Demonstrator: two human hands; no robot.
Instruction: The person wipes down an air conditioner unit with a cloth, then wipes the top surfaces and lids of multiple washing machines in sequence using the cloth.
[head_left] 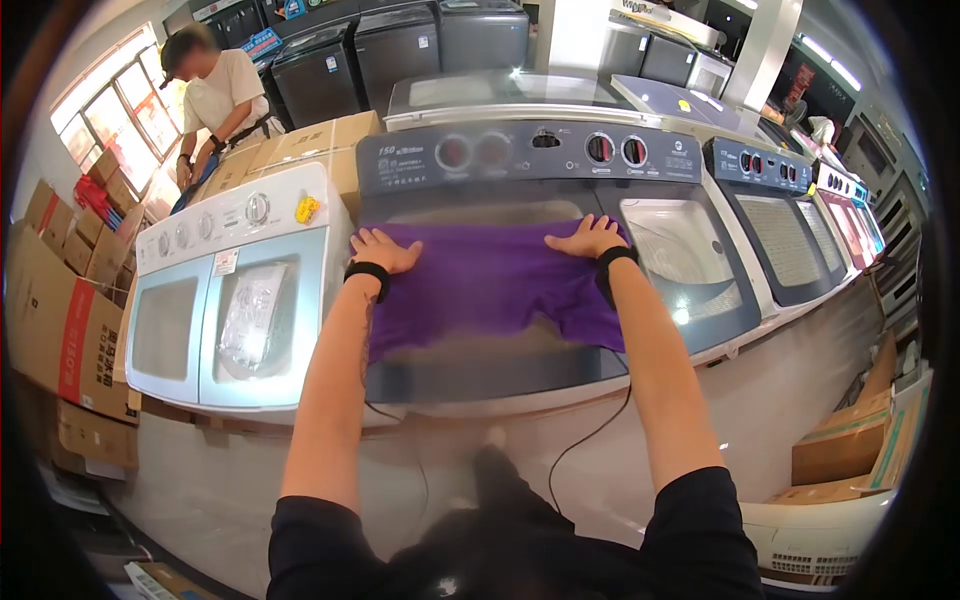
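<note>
A purple cloth point(480, 265) lies spread over the dark lid of a grey twin-tub washing machine point(480, 375), its lower edge creased and uneven. On the cloth's upper left corner my left hand point(390, 252) rests flat with its fingers apart. My right hand point(590, 240) lies on the upper right corner, palm down, thumb pointing inward and fingers stretched out. Black bands circle both wrists. Above the cloth is the machine's control panel point(385, 172) with its round knobs. To the right of the cloth, a clear lid point(675, 235) covers the second tub.
A white and light-blue twin-tub washer point(170, 335) adjoins on the left; another grey washer point(785, 225) stands right. Cartons point(75, 330) are stacked at far left, more boxes point(850, 445) at lower right. A person point(222, 95) works behind. A thin cable point(595, 432) hangs in front.
</note>
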